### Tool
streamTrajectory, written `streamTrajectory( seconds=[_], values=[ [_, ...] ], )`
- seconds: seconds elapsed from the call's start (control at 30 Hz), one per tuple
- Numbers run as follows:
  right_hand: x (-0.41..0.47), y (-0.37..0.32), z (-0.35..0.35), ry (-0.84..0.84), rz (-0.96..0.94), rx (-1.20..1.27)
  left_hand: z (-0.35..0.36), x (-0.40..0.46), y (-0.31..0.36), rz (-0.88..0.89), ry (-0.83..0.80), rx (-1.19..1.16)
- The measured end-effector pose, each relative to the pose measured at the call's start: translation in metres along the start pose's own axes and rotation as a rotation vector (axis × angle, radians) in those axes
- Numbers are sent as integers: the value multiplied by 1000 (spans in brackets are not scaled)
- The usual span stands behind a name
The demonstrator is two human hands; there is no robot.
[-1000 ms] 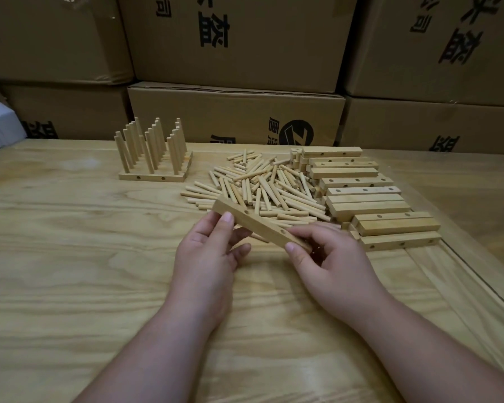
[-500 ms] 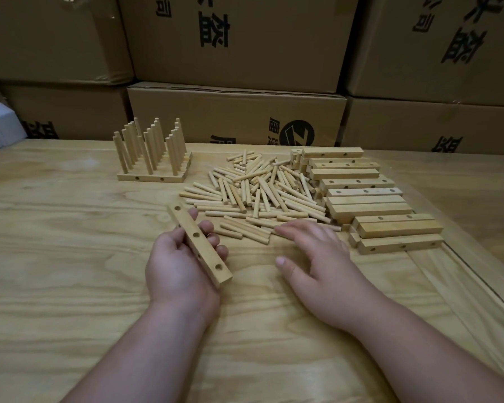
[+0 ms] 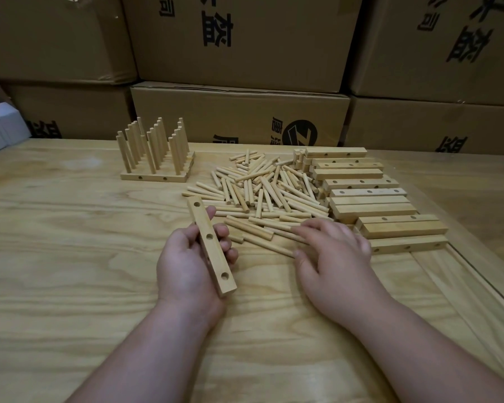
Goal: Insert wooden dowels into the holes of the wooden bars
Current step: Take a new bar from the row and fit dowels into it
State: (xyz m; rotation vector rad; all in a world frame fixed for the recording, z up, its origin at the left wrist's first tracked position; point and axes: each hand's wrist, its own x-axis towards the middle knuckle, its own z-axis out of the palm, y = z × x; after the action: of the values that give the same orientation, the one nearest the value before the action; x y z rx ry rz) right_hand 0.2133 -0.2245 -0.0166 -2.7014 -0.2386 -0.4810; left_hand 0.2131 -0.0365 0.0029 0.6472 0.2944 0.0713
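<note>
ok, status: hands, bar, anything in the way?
Left hand grips bar, three holes empty. Right hand open on loose dowels. Nothing blocking.

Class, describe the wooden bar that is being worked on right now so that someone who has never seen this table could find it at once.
Start at the pile of loose dowels in the middle of the table, then look just nearer and left of it. There the left hand grips one wooden bar, pointing away from the person. Unlike the bars stacked on the right, it is held alone, with three empty holes facing up.
</note>
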Motion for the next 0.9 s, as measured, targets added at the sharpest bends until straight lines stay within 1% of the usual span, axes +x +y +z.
streamTrajectory(
  seconds=[0.07,0.13,0.2,0.27,0.33,0.4,0.47,0.6,0.9],
  values=[
    [1,3,2,-14,64,-38,1,-1,-1,5,-9,32],
    [2,5,5,-27,88,-63,2,-2,-3,10,-34,71],
    [2,6,7,-1,99,-83,2,-4,-5,-17,-84,106],
    [2,7,7,30,125,-100,2,-4,-4,-101,-164,125],
    [3,7,6,44,153,-112,2,-4,-4,-228,-234,122],
    [3,8,6,49,166,-115,1,-4,-3,-310,-258,137],
    [3,8,6,49,170,-111,2,-2,-4,-329,-236,155],
    [4,7,6,50,184,-114,2,1,-3,-331,-173,119],
    [4,4,1,66,209,-81,3,1,-2,-332,-144,98]
  ],
)
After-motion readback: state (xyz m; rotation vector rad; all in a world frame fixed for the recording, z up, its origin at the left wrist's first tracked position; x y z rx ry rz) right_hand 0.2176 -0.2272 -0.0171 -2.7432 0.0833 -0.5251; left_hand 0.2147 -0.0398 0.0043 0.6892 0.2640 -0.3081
